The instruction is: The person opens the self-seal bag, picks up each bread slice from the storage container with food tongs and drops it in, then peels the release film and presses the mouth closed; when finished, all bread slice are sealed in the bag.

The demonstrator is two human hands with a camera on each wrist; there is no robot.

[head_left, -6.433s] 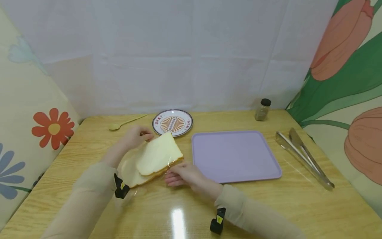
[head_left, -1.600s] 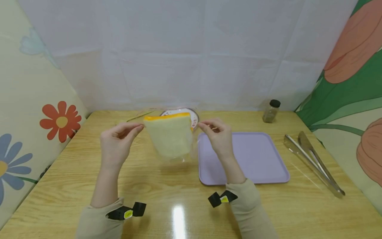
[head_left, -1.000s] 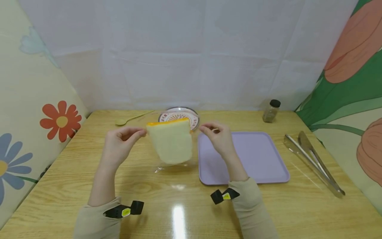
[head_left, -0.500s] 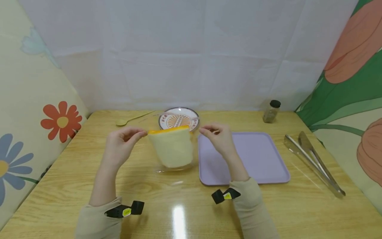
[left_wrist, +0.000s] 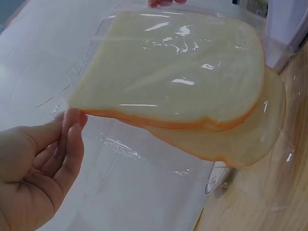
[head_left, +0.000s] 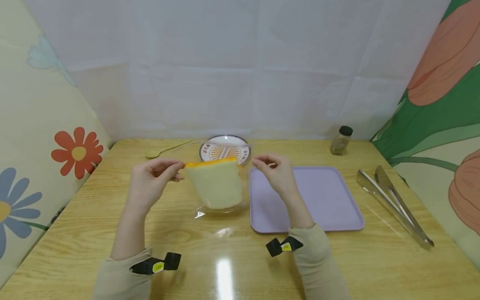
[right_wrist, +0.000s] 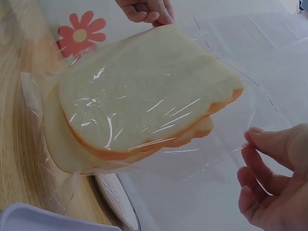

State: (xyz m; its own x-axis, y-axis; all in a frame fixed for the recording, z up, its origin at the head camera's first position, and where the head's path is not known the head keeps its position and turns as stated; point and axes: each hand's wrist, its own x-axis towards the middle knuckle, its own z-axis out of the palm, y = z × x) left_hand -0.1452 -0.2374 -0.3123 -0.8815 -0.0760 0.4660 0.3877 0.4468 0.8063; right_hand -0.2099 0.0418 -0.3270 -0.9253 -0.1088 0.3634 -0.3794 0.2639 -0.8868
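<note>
Two slices of bread (head_left: 215, 185) with orange-brown crusts sit inside a clear plastic bag (right_wrist: 31, 96). The bag hangs above the table in front of me, bread inside it, one slice overlapping the other. My left hand (head_left: 150, 181) pinches the bag's left side between thumb and fingers, right at a top corner of the bread. On the opposite side, my right hand (head_left: 276, 175) pinches the thin film at the bag's edge, a little apart from the bread, as the right wrist view shows. Behind the bag, a patterned round plate (head_left: 225, 143) is partly covered.
A lilac tray (head_left: 311, 200) lies right of the bag, partly under my right forearm. Metal tongs (head_left: 393, 204) rest farther right. A black-lidded jar (head_left: 341, 141) stands at the back right, and a gold spoon (head_left: 168, 148) lies at the back left of the wooden table (head_left: 187, 266).
Earlier the bagged bread was low, near the table at left; both hands have since raised it upright in the middle. It has sunk slightly since 1.6 seconds ago, then barely moved.
</note>
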